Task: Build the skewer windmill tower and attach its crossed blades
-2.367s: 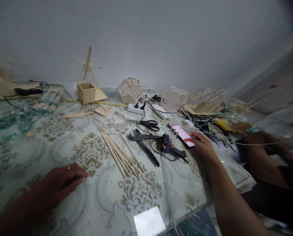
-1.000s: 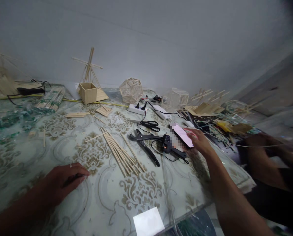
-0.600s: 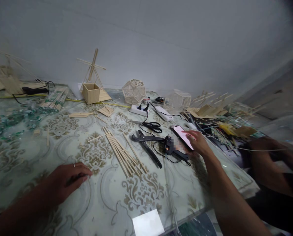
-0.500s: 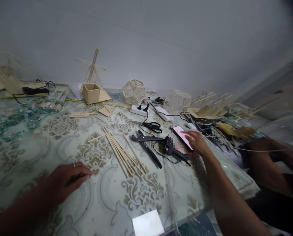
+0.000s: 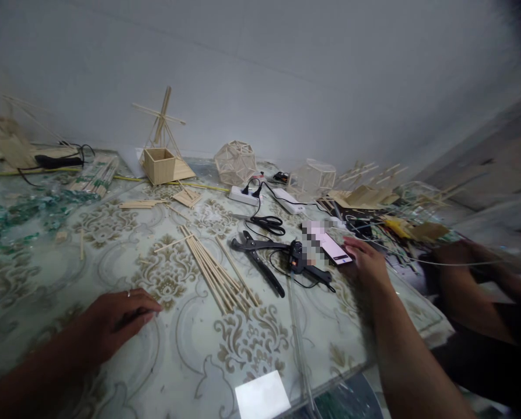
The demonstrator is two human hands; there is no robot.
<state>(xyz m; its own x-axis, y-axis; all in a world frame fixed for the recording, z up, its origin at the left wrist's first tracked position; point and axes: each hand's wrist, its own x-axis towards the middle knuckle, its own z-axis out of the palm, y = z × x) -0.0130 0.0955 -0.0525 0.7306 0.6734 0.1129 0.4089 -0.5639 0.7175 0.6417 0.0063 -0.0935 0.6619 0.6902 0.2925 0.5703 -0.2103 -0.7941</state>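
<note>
My left hand [image 5: 119,319] lies on the patterned tabletop at the lower left, fingers curled and pressed toward the thumb. Whatever may be between them is too dark to make out. A ring is on one finger. At the right, my right hand [image 5: 367,260] is beside the edge of a lit phone [image 5: 333,249], fingers stretched out and holding nothing. The phone lies face up, partly blurred by pixelation. Left of it rest a black glue gun [image 5: 306,265] with its cord and a pair of dark-handled cutters [image 5: 260,262]. Several thin wooden sticks [image 5: 214,270] lie between my hands.
Behind stand a wooden windmill-like model [image 5: 159,166], a stick-built ball [image 5: 236,163] and a white power strip [image 5: 244,195]. Scissors [image 5: 266,224] lie before the strip. Plastic wrapping [image 5: 55,209] covers the left. A white card [image 5: 263,396] is in front. Another person's leg [image 5: 474,291] shows at right.
My right hand has drawn back to the right, off the phone's screen to beside its edge. The left hand keeps its pose. The view has shifted slightly.
</note>
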